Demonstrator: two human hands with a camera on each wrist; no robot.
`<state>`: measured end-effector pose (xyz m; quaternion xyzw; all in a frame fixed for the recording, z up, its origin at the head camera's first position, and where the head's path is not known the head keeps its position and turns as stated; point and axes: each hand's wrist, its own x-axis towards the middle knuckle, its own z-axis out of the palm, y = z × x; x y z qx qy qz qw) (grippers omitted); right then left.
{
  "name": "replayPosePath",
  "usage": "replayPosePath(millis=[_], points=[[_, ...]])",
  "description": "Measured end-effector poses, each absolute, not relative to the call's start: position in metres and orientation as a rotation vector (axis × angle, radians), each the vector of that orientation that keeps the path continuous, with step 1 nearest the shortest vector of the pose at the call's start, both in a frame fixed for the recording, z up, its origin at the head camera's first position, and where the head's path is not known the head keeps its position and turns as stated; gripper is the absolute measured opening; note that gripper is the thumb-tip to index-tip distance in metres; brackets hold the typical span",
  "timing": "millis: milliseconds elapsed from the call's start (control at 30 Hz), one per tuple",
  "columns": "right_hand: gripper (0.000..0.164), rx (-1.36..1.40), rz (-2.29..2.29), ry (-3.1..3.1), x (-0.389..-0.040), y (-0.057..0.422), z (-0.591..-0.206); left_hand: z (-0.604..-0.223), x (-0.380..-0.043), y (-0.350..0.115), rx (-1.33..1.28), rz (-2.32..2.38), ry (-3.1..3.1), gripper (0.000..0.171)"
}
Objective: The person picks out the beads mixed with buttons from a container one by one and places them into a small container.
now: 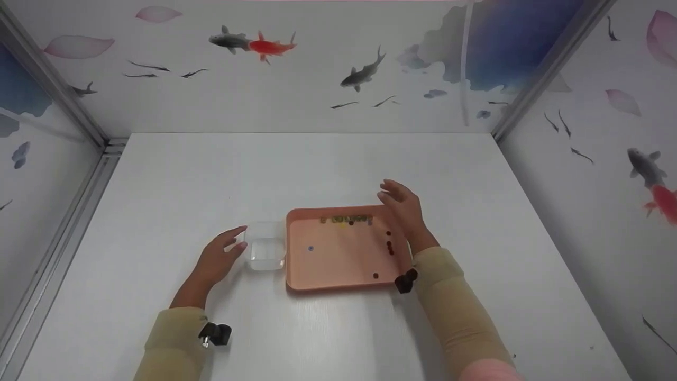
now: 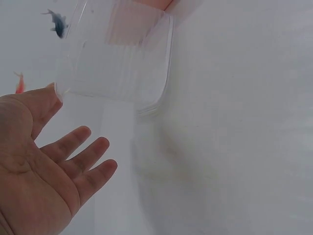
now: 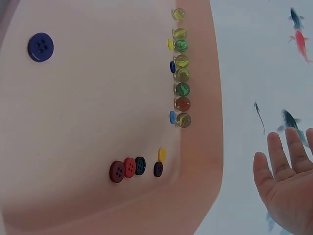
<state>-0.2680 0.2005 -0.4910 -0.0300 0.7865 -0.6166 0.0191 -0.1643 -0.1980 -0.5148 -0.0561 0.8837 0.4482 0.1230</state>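
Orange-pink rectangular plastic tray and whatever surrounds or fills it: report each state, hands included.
Orange-pink rectangular plastic tray: lying flat, uncovered.
Clear boxy plastic container: beside the tray, nothing visible inside; lifted or resting, unclear.
Round glass marbles, mostly yellow or green: lined along the tray's far side.
Round multicoloured buttons: scattered in the tray.
Left hand: fingertips at the container's edge.
Right hand: relaxed, holding nothing.

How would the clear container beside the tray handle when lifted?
The clear container is probably light: its transparent walls look thin. Those glossy sides may slip in a loose grip. It is likely fairly stiff, judging by its crisp edges.
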Motion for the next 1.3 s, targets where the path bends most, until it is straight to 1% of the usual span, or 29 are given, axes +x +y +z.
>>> replayPosePath(millis=[267, 500, 1067, 1300], points=[[0.049, -0.051, -1.825, 2.457, -0.273, 0.198, -0.495, -0.516, -0.165, -0.198, -0.174, 1.301, 2.580, 0.050], [0.051, 0.058, -1.721, 2.458, -0.276, 0.197, -0.500, -0.516, -0.166, -0.198, -0.173, 1.314, 2.570, 0.050], [0.042, 0.029, -1.564, 2.489, -0.279, 0.198, -0.507, -0.519, -0.167, -0.199, -0.177, 1.319, 2.574, 0.050], [0.042, 0.053, -1.453, 2.520, -0.281, 0.198, -0.512, -0.519, -0.166, -0.198, -0.196, 1.304, 2.584, 0.050]])
